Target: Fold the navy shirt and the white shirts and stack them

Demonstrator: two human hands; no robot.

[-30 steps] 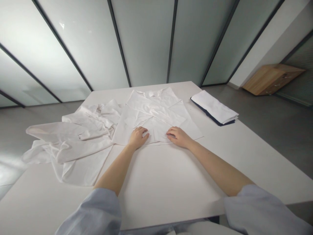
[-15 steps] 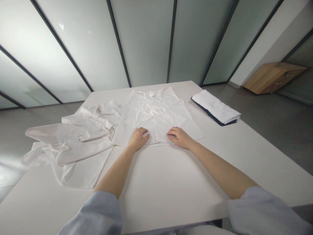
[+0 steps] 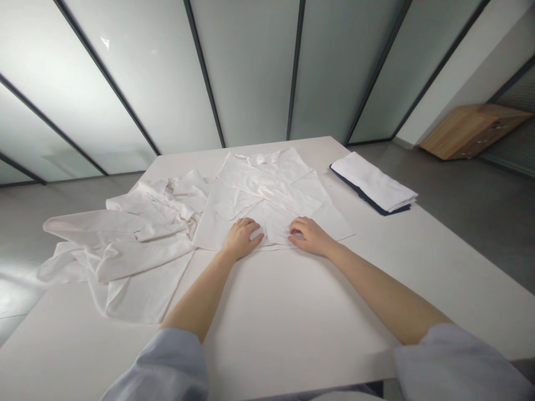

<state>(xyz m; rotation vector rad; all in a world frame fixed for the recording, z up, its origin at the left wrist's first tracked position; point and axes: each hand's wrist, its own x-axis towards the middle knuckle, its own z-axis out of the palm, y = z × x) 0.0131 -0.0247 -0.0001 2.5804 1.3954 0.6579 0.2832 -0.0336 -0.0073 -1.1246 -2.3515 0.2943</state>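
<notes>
A white shirt (image 3: 271, 192) lies spread on the table, its collar at the far end and its sleeves laid across the body with some creases. At the near hem rests my left hand (image 3: 243, 238), fingers lightly bent and thumb apart, touching the cloth. My right hand (image 3: 310, 236) is on the same hem farther right, its fingers curved and a gap showing between them and the thumb. Both hands look open; no fold of cloth shows gripped in either. A short stretch of hem is visible between them.
Another white garment (image 3: 142, 239) lies crumpled on the left, partly over the table's edge. To the right sits a stack of folded white cloth (image 3: 374, 181) on dark cloth (image 3: 387, 211). The white table (image 3: 267, 317) faces frosted glass panels (image 3: 254, 72); a wooden cabinet (image 3: 463, 131) stands beyond.
My left hand has slid slightly right along the hem, and its thumb has moved farther out. My right hand has shifted only a little. The shirt's layout is nearly the same.
</notes>
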